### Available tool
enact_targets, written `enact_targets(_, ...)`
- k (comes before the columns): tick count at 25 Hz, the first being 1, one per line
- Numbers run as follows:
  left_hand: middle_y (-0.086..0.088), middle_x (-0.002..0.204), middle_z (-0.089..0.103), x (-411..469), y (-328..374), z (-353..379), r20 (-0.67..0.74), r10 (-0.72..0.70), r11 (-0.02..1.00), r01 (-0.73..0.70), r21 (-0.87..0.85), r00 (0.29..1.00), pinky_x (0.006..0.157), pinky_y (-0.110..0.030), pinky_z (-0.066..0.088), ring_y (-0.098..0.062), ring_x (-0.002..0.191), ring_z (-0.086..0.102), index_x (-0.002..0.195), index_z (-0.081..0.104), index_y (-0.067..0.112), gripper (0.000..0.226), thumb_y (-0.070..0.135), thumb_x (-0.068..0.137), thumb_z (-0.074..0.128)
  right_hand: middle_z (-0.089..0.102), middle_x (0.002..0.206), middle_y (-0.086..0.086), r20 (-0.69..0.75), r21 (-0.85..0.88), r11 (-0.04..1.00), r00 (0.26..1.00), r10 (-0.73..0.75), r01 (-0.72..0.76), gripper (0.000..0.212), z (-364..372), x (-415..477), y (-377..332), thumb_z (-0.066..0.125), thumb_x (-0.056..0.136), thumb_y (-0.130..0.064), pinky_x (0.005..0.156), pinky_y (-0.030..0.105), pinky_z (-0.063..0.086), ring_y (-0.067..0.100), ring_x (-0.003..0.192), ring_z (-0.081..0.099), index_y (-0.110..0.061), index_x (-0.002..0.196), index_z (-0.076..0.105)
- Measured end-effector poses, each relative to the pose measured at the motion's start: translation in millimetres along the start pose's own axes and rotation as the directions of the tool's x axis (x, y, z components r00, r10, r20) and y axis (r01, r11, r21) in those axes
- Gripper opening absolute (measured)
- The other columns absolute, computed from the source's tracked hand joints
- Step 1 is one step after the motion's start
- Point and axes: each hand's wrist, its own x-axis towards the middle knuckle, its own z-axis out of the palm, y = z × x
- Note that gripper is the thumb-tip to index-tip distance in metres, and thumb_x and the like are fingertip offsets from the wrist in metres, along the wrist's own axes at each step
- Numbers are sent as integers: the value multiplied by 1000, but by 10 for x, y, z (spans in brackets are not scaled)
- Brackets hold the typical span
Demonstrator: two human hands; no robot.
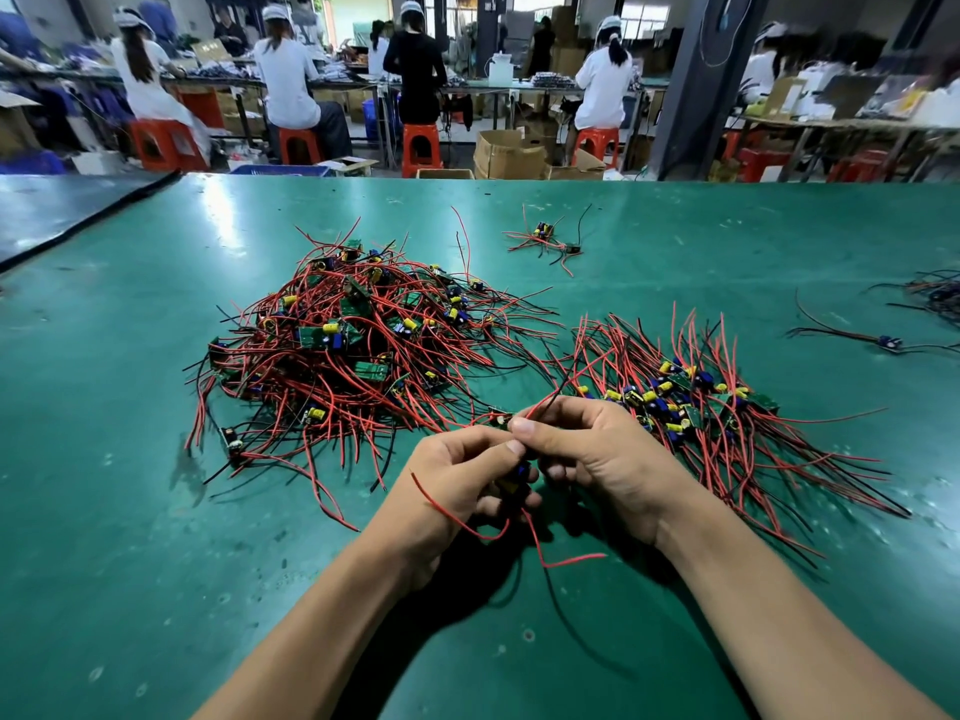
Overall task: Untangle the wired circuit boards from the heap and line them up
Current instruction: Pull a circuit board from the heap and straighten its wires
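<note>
Low over the near middle of the green worktop (130, 511), both hands close together, thumbs almost touching.

Left grip (457, 475): fingers curled round one wired circuit board (515, 478) (only a blue part and a scrap of board visible between the fingers). From under this grip, a loose red lead (571, 559) looping down to the worktop, and a black lead (576, 626) trailing nearer along the surface.

Right grip (597, 449): thumb and forefinger pinching the red and black wires (543, 405) just above that board, remaining fingers folded under.

Beyond and to the left, lying on the worktop: the heap (343, 345), a dense tangle of red and black wires with green boards and yellow and blue parts.

To the right, just past the right grip: the lined-up row (691, 402), boards side by side in a slanting band, wires fanned out far and near.

Farther off, well apart from both: a small cluster (545, 239) of two or three boards at far centre, a stray board (891, 343) toward the right, a dark tangle (935, 293) at the right edge, partly cut off.

Behind the worktop, people seated on orange stools (421, 148) at long benches, backs turned.
</note>
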Motion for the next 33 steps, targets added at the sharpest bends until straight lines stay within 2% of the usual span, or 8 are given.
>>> enact_targets(7,-8,65,67,15,-23,50,-4,-2,993,3,115,1000,47,-21,51,-20,50,65,71,72,11,25,2,91,61,51,55,-4,-198,-26,996,976,-90,87,5,-37,52,16,76,85,-19,41,16,34,7,43,43,-15,83,77)
enact_targets(12,-8,64,66,-1,3,47,48,-16,995,11,99,999,49,-22,51,-21,50,63,69,73,11,15,7,83,68,63,71,-1,-343,-226,957,904,-254,183,12,-137,81,0,70,93,-20,46,17,36,8,44,43,-14,86,78)
enact_targets(16,-8,63,65,-3,-3,48,49,-17,993,11,118,999,49,-22,51,-22,49,62,70,72,9,26,0,91,59,59,67,-3,-401,-346,919,856,-326,188,11,-195,114,11,65,96,-16,43,15,35,7,42,45,-13,93,76)
enact_targets(22,-9,63,64,2,-9,41,60,-35,991,26,130,998,51,-25,52,-22,49,61,67,74,12,29,2,90,61,58,62,-6,-461,-329,922,818,-343,201,15,-275,138,9,61,97,-14,46,22,37,10,43,45,-17,90,74)
enact_targets(25,-8,64,64,-8,-2,50,73,-44,992,35,123,996,55,-28,50,-23,50,61,67,74,11,12,11,79,70,55,55,-10,-514,-314,925,781,-355,214,16,-341,137,-1,63,97,-13,46,21,40,9,43,46,-20,90,75)
enact_targets(27,-8,63,64,-17,3,38,70,-48,992,40,117,996,54,-27,50,-23,50,61,67,74,11,9,14,75,70,55,56,-6,-522,-248,945,792,-317,215,15,-335,139,-7,64,96,-12,47,23,40,10,44,45,-18,91,76)
enact_targets(31,-9,66,65,-22,-3,-6,45,-50,995,45,91,998,49,-21,49,-23,51,64,71,73,8,22,2,88,62,61,72,-2,-482,204,946,867,-127,252,10,-239,134,-73,66,93,-8,42,20,39,7,42,42,-11,85,72)
enact_targets(33,-9,67,66,-26,-2,-2,43,-51,996,48,74,998,51,-20,47,-22,53,65,75,73,6,18,4,89,62,63,75,-1,-410,269,945,910,-63,187,4,-194,115,-91,72,88,-14,43,20,41,7,44,45,-10,89,72)
